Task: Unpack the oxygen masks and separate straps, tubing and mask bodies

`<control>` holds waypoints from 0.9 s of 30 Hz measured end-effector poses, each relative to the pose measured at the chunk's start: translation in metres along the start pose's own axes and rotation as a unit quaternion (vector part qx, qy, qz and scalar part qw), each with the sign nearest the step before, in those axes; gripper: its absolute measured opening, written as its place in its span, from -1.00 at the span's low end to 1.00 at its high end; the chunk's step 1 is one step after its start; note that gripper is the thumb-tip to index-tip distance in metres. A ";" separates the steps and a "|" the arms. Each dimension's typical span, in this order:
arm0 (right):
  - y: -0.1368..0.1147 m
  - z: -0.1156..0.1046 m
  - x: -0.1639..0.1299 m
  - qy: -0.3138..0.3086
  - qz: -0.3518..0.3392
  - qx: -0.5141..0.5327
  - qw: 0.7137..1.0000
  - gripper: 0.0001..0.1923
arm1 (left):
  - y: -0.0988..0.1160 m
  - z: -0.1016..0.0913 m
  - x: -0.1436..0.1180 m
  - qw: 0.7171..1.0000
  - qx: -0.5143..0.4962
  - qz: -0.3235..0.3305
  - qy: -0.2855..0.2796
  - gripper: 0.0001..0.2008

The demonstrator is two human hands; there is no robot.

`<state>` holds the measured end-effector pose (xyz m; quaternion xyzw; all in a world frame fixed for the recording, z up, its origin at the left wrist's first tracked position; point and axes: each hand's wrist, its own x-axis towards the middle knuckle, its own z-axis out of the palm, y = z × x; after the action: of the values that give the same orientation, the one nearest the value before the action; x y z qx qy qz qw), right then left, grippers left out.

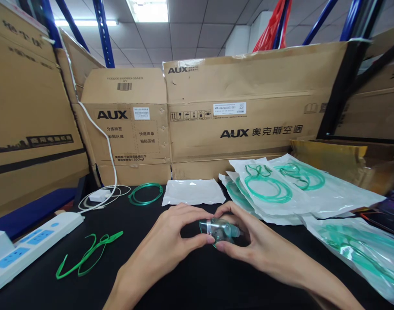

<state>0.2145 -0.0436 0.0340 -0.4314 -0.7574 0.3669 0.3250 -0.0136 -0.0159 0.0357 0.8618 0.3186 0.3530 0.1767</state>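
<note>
Both hands meet low over the black table (pixel 171 284): the left hand (pixel 171 234) and the right hand (pixel 245 237) each pinch a clear plastic mask (pixel 220 230) between thumb and fingertips, holding it between them just above the tabletop. Beyond the hands lie a flat white pouch (pixel 193 191), a coil of green tubing (pixel 145 193), and sealed packets (pixel 280 189) to the right.

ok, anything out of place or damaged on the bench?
Nothing damaged that I can see. Both hands, left hand and right hand, hold a clear mask. One green strap and one tubing coil lie loose on the black table, while the sealed pouches are stacked unevenly at right.
</note>
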 end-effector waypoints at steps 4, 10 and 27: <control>-0.002 0.000 0.000 0.003 -0.003 -0.010 1.000 -0.70 | 0.001 0.000 -0.001 1.000 0.001 -0.006 -0.002 -0.71; -0.003 -0.002 0.001 0.020 -0.008 -0.015 1.000 -0.72 | 0.002 0.004 0.000 0.999 -0.001 0.038 0.011 -0.63; 0.033 0.019 0.002 0.034 0.019 -0.170 0.985 -0.57 | 0.002 -0.019 -0.021 0.997 -0.062 -0.032 -0.021 -0.57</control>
<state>0.2118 -0.0349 -0.0036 -0.5069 -0.7889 0.2244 0.2650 -0.0377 -0.0297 0.0390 0.8457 0.3201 0.3481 0.2474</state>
